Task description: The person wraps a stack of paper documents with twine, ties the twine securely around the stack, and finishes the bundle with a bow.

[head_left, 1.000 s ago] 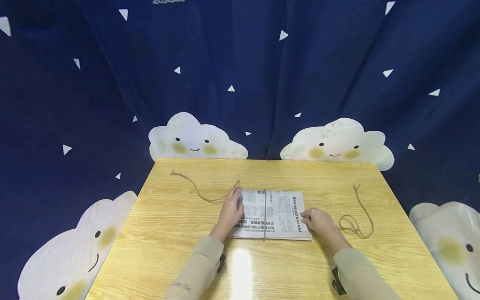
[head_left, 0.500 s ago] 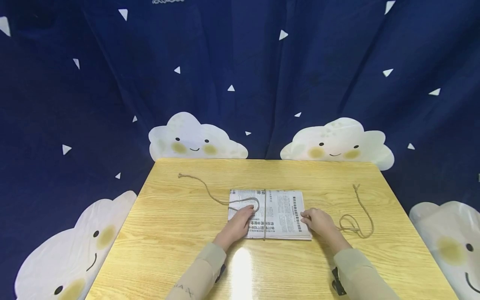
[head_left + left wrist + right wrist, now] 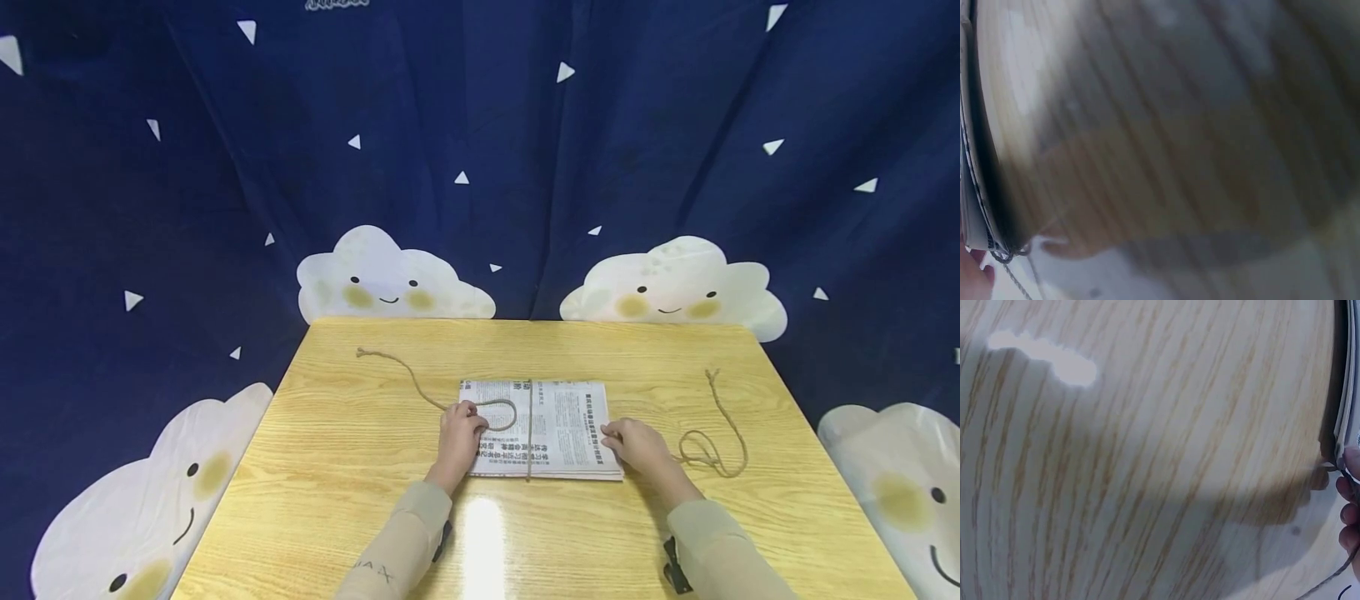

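Note:
A folded stack of newspapers (image 3: pixel 562 408) lies flat on the wooden table, with twine (image 3: pixel 530 433) running across its middle. My left hand (image 3: pixel 457 437) holds the stack's left edge, its thumb over the top sheet. A twine loop (image 3: pixel 514 414) rests on the paper beside that thumb, and the tail leads away to the left. On the opposite side, my right hand (image 3: pixel 636 442) pinches the stack's right edge. In the right wrist view, twine (image 3: pixel 1338 573) passes by the curled fingers (image 3: pixel 1349 514). The left wrist view shows only part of the fingers (image 3: pixel 974 278) at the stack's corner.
Left of the stack, a twine tail (image 3: pixel 405 364) curves across the wooden table (image 3: pixel 337 467). More twine (image 3: pixel 738 433) lies in loose loops beyond my right hand. A dark blue curtain (image 3: pixel 510 125) with clouds hangs behind the table.
My left hand brought the twine from beyond the stack's left edge onto the paper, leaving a loop there. It then moved back left to that edge. The right hand stayed in place.

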Available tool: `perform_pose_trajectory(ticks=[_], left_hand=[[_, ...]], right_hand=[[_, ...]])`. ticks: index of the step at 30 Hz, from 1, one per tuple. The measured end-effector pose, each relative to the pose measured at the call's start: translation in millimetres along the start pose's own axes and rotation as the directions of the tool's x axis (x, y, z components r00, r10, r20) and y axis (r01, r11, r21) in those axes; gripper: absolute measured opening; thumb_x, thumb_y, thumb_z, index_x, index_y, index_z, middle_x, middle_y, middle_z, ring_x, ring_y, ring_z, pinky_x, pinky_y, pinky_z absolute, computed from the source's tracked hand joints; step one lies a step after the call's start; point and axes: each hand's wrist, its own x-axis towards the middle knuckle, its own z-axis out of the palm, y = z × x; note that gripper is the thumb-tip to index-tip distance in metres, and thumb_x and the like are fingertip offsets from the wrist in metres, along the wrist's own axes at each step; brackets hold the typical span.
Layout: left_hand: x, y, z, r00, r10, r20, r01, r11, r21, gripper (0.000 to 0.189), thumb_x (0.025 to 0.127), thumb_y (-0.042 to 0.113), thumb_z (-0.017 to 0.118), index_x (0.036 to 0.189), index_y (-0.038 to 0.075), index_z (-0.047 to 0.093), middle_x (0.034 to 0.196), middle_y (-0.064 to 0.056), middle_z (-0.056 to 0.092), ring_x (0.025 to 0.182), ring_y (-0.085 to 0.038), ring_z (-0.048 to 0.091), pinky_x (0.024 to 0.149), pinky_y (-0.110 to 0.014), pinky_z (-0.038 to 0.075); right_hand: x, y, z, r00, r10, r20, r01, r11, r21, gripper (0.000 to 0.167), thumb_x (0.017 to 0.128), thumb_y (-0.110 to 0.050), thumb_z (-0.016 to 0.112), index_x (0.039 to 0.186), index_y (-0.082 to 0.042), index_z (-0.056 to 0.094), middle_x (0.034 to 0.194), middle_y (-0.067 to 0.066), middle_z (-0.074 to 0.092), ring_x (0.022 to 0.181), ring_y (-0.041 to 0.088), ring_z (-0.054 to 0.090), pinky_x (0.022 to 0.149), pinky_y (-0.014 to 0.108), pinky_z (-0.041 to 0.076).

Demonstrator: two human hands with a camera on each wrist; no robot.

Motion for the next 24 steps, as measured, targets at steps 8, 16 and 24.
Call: perform_pose_trajectory(ticks=[8, 16, 24], left_hand=[[-4.7, 0.2, -2.9, 0.999, -0.018, 0.033, 0.02, 0.997, -0.078, 0.012, 0.081, 0.003, 0.065, 0.091, 0.002, 0.07, 0.095, -0.009, 0.06, 0.093, -0.024, 0.055, 0.083, -0.032, 0.05], [-14.9, -7.5, -13.3, 0.987, 0.039, 0.155, -0.033, 0.999, -0.04, 0.021, 0.087, 0.005, 0.058, 0.106, 0.0, 0.066, 0.117, -0.013, 0.056, 0.111, -0.029, 0.053, 0.098, -0.037, 0.042], [-22.7, -14.7, -21.1, 0.968, 0.03, 0.249, -0.034, 0.999, 0.014, 0.032, 0.089, 0.009, 0.056, 0.121, 0.013, 0.06, 0.133, -0.016, 0.044, 0.126, -0.034, 0.038, 0.107, -0.048, 0.026]], right_hand=[[-0.2, -1.1, 1.2, 1.0, 0.008, -0.001, -0.008, 1.0, 0.015, 0.022, 0.082, -0.019, 0.067, 0.102, -0.008, 0.069, 0.101, 0.014, 0.066, 0.086, 0.03, 0.063, 0.07, 0.044, 0.051], [0.5, -3.0, 3.4, 0.997, -0.004, -0.083, 0.004, 1.0, 0.003, 0.018, 0.083, -0.018, 0.067, 0.097, -0.007, 0.07, 0.096, 0.015, 0.067, 0.089, 0.034, 0.062, 0.073, 0.047, 0.05], [11.5, -21.2, 6.6, 0.973, -0.01, -0.231, 0.006, 1.0, -0.015, 0.009, 0.079, -0.013, 0.069, 0.082, -0.005, 0.07, 0.085, 0.012, 0.061, 0.082, 0.031, 0.058, 0.073, 0.047, 0.049]])
